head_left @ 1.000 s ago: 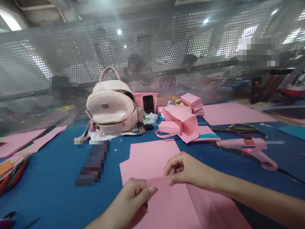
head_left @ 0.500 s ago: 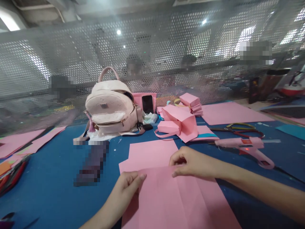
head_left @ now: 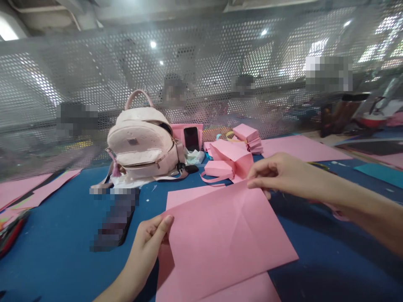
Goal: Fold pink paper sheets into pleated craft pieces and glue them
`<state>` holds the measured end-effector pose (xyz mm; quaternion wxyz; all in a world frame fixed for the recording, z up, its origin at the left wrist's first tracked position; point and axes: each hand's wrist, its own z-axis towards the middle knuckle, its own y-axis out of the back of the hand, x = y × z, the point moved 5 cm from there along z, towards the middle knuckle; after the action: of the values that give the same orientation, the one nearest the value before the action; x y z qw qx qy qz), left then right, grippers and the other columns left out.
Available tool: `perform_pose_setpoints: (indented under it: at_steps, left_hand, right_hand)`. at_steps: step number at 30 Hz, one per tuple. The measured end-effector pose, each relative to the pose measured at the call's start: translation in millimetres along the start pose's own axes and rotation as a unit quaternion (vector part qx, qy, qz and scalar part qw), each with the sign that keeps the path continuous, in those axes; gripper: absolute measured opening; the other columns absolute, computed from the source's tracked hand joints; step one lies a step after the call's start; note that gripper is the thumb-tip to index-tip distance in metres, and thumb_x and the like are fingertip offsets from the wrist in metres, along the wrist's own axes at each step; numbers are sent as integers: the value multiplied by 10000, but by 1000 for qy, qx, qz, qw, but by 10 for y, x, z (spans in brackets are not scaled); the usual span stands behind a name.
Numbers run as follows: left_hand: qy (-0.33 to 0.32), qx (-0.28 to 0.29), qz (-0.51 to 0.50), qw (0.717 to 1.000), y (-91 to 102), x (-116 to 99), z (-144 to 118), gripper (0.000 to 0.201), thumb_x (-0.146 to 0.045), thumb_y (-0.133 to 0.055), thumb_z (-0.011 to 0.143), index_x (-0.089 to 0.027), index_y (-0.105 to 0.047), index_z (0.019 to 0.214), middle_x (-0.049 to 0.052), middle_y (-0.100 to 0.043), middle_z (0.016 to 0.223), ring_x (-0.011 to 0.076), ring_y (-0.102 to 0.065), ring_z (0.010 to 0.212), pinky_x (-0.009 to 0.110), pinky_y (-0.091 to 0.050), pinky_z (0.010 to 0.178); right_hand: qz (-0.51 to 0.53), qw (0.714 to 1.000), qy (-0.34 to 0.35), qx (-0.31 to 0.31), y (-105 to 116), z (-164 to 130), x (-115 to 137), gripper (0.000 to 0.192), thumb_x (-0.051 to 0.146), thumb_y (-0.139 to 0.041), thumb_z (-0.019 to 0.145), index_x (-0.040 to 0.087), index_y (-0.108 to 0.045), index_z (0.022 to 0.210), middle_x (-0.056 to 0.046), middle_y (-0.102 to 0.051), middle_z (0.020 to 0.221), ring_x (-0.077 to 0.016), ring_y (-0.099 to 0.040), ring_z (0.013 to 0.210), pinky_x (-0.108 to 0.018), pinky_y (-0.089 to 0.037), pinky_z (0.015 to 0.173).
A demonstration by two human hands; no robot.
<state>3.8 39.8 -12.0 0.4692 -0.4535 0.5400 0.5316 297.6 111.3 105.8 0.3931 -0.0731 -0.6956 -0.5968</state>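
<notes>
A creased pink paper sheet (head_left: 220,239) is held up in front of me, tilted, between both hands. My left hand (head_left: 151,239) pinches its upper left corner, thumb on the near face. At the upper right corner, my right hand (head_left: 267,174) grips the edge between thumb and fingers. Beneath it, more pink paper (head_left: 189,196) lies on the blue table (head_left: 69,251), partly covered by the raised sheet. Just behind my right hand stand a pink paper bag shape (head_left: 231,155) and a small pink paper box (head_left: 218,169).
A pale pink backpack (head_left: 141,138) stands at the back with a phone (head_left: 191,138) beside it. A dark blurred-out object (head_left: 116,220) lies left. Stacked pink boxes (head_left: 247,136), a large pink sheet (head_left: 304,147) and a perforated metal screen (head_left: 208,54) are behind. My right arm mostly hides a pink glue gun (head_left: 340,213).
Both hands have lifted the pink sheet off the paper below. My right hand moved up and right with its corner; the left shifted slightly left. The view turned a little right.
</notes>
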Motion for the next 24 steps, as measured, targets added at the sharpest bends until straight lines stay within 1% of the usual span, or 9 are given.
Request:
perform_pose_setpoints:
  at_steps: [2, 5, 10, 14, 19, 22, 24]
  left_hand:
    - [-2, -9, -11, 1000, 12, 3, -4, 477, -541, -528, 895, -196, -366, 607, -51, -250, 613, 105, -200, 579, 221, -222, 505]
    - [2, -15, -27, 1000, 17, 2, -14, 468, -528, -552, 887, -189, -390, 609, -48, -268, 613, 102, -217, 579, 214, -245, 505]
    - [25, 18, -62, 998, -26, 26, -27, 429, -523, -559, 889, -162, -497, 666, -30, -369, 628, 104, -312, 593, 210, -318, 546]
    - [34, 34, -75, 996, -46, 98, -38, 426, -508, -545, 908, -153, -500, 678, -17, -403, 660, 104, -326, 612, 213, -332, 557]
    - [33, 30, -77, 996, -55, 148, -40, 434, -507, -535, 914, -166, -454, 657, -31, -367, 643, 100, -284, 594, 215, -306, 539]
    - [13, 2, -39, 999, -34, 74, -38, 470, -540, -544, 893, -185, -392, 625, -48, -301, 618, 97, -242, 576, 211, -264, 512]
    - [-3, -21, -3, 1000, -18, 2, -44, 509, -567, -556, 868, -195, -350, 589, -53, -260, 598, 98, -226, 565, 212, -241, 498]
  right_hand:
    - [26, 1000, -7, -10, 36, -2, -15, 256, 407, -619, 831, 191, -704, 725, -3, -627, 522, -119, -518, 489, -251, -364, 497]
    - [37, 999, -7, -20, 48, 3, -14, 243, 390, -634, 826, 195, -684, 690, 2, -627, 504, -98, -494, 453, -238, -349, 472]
    - [61, 998, -8, -15, 13, -3, -51, 229, 400, -681, 794, 185, -704, 720, 3, -640, 549, -96, -517, 487, -230, -348, 486]
    - [107, 994, -14, -4, -36, -9, -127, 304, 461, -684, 795, 164, -705, 737, -13, -640, 580, -116, -541, 548, -240, -355, 518]
    - [127, 992, -2, -5, -48, -7, -125, 319, 472, -714, 771, 161, -694, 706, -23, -632, 595, -138, -558, 578, -260, -387, 562]
    - [122, 992, 9, 1, -56, -23, -94, 301, 448, -696, 789, 163, -662, 696, -18, -631, 589, -139, -561, 572, -262, -396, 568]
    - [107, 994, 19, -6, -60, -32, -87, 277, 421, -657, 825, 171, -640, 708, -7, -630, 589, -135, -569, 564, -257, -397, 564]
